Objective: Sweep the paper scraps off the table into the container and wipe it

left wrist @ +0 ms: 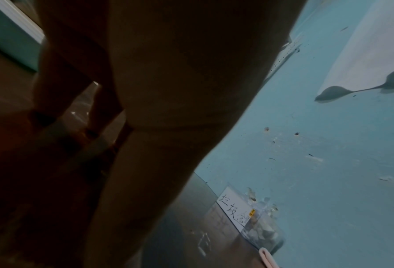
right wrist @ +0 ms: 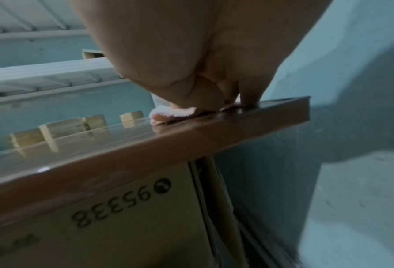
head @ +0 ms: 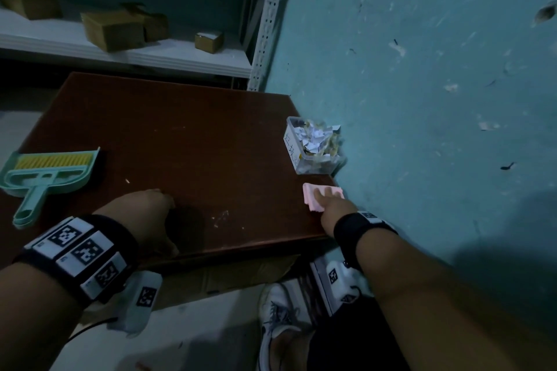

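Head view: I am starting the wipe. My right hand (head: 328, 205) is pressing down on the pink cloth (head: 321, 194), fingers laid over it; it is lying at the table (head: 187, 135) corner just in front of the container (head: 313, 146), near the wall. The container is holding the paper scraps (head: 316, 134); a few pale flecks (head: 221, 217) are remaining on the wood between my hands. My left hand (head: 156, 214) is resting on the table, holding nothing. The brush and dustpan (head: 49, 173) are lying well left of the container.

Left wrist view: the left hand's fingers (left wrist: 60, 94) are reaching down to the tabletop, loosely bent — gripping nothing. The container (left wrist: 255, 223) is standing against the wall, the cloth edge (left wrist: 266, 255) just in front of it.

Right wrist view: my right hand's fingertips (right wrist: 248, 98) are pinning the cloth (right wrist: 173, 114) to the table edge (right wrist: 191, 137), thumb tucked against it.

To wipe well, I am judging flat, even pressure best — working away from the container in overlapping strokes, gathering the flecks without pushing them over the edge.
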Tool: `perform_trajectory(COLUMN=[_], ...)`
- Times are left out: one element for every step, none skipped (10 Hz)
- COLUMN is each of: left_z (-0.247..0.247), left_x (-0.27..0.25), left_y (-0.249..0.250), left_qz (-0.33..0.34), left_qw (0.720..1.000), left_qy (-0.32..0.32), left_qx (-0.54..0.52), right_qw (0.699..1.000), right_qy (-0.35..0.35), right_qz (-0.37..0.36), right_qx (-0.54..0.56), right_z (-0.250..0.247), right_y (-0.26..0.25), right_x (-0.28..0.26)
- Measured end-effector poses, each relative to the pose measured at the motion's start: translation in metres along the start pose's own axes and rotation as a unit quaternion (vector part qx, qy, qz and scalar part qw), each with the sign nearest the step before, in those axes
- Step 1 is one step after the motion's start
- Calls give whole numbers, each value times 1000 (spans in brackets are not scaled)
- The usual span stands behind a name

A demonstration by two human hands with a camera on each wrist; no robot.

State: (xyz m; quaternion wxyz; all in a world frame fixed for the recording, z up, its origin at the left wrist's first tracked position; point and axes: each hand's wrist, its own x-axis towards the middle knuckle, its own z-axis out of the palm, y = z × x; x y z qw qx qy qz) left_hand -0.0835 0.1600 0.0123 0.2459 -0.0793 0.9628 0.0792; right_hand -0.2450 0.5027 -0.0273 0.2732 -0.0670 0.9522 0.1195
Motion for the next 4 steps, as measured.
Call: perform_trajectory(left_z=[-1,-2,-2,3], left_x=[-3,-6,-6,-4], left_y=[-1,-2,-4,-7], left_qz=[-2,-1,-5,-10], left_qw=[1000,1000,999,999], left_qy=[-3,-8,-3,10], left_qx=[-12,-25,-37,-51], right_qw=[1000,1000,997,996], right_qy=[-1,9,69,82], right_qz=[6,11,-3,-7], right_qx=[-1,-5,20,15], right_z=[-5,-9,-6,-3], right_y=[0,-4,-4,3], right_x=[9,3,-8,-22])
